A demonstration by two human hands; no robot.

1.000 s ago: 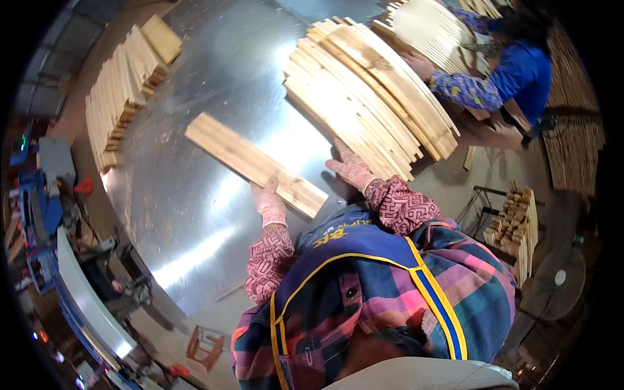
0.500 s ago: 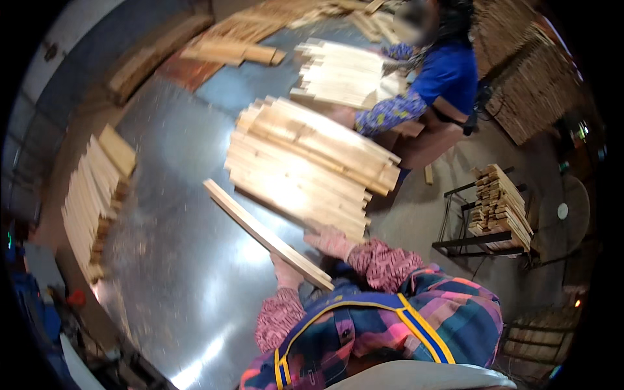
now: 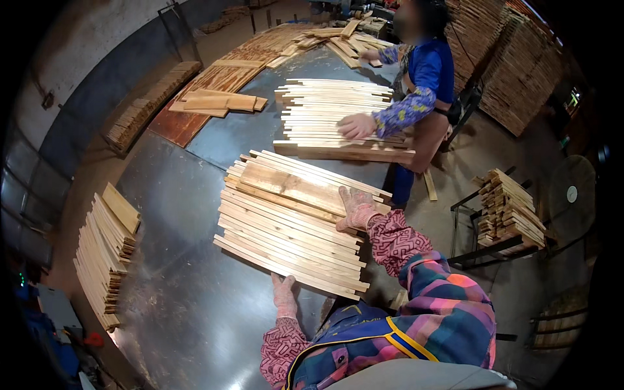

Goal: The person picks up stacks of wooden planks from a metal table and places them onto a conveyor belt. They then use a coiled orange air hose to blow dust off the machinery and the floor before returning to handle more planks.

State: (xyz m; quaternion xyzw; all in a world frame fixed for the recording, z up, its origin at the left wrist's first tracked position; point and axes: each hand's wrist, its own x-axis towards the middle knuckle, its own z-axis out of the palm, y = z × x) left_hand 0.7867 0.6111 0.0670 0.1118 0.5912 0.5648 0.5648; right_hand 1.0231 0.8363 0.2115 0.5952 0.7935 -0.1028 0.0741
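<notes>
Right hand (image 3: 357, 209): pink glove, fingers spread over the right end of a wide board (image 3: 286, 185); can't tell if it's really gripping
Left hand (image 3: 284, 296): also gloved, fingertips at the near edge of the strip row (image 3: 292, 250); pinching or just touching, honestly can't tell
Wood spot: strips side by side on the metal table (image 3: 188, 260), wide board toward their far side
Across the table: co-worker's hand (image 3: 357, 126) over another strip batch (image 3: 325, 107)
Far left: plank pile (image 3: 101, 260)
Off right: loaded rack (image 3: 500, 246)
</notes>
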